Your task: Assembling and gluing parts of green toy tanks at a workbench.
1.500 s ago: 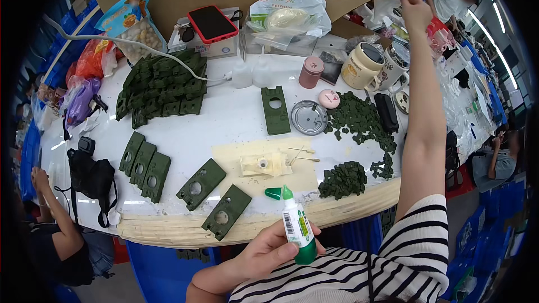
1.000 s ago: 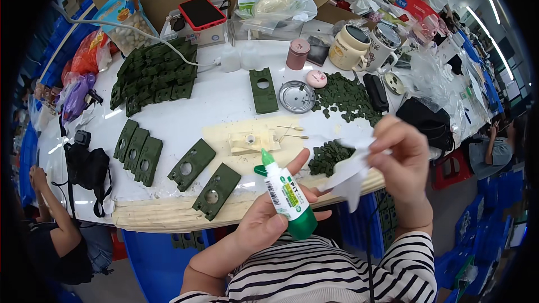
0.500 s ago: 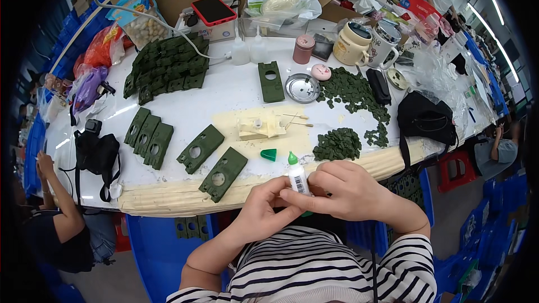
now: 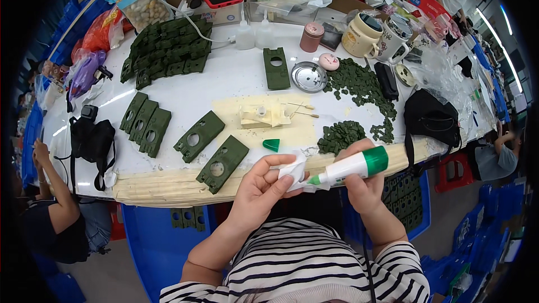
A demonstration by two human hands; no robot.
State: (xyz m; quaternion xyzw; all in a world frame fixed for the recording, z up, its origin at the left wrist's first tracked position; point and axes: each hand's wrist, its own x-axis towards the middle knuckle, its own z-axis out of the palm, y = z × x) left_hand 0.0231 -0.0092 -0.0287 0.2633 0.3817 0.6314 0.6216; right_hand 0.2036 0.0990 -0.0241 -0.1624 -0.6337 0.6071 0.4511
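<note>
My right hand (image 4: 362, 188) grips a white glue bottle (image 4: 349, 167) with a green base, tilted so its green nozzle points left. Pinched in my left hand (image 4: 261, 188) is a crumpled white tissue (image 4: 293, 173), close to the nozzle tip. Just beyond my left hand lies a green cap (image 4: 271, 145). Behind it a small masking-taped block (image 4: 263, 116) sits on a taped patch of table, with thin sticks (image 4: 303, 110) beside it. Dark green tank hull pieces, each with a round hole, lie to the left, the nearest hull (image 4: 223, 164) by the table edge.
Piles of small green parts (image 4: 341, 136) lie right of centre, near a round metal dish (image 4: 309, 77). A stack of green parts (image 4: 168, 50) stands far left. Mugs (image 4: 362, 35) line the back; a black bag (image 4: 431, 118) is at right, blue bins (image 4: 163, 247) below the table.
The bottle has gone from upright between both hands to tilted in my right hand, moved right, its base now up. A white tissue now shows in my left hand. The view has shifted slightly.
</note>
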